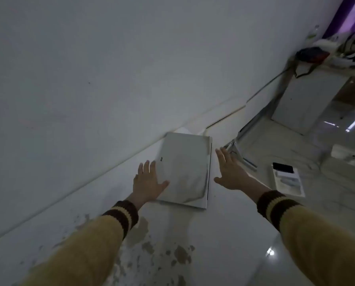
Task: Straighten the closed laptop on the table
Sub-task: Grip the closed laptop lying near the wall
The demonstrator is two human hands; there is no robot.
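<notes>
Laptop [184, 168], closed, flat rectangular slab with smooth silver lid and small dark logo, lying askew on glossy white table [224, 234] near the wall. Left hand [146, 182] spread flat, fingers on the lid's left edge, gripping nothing. Right hand [229, 172] open wide, just beside the right edge, apart. Ribbed brown-striped knit cuffs on mustard sleeves.

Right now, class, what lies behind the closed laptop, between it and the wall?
A white corner, perhaps paper, pokes out behind the closed laptop near the wall. The rest is covered by the laptop, so what it is cannot be told.
</notes>
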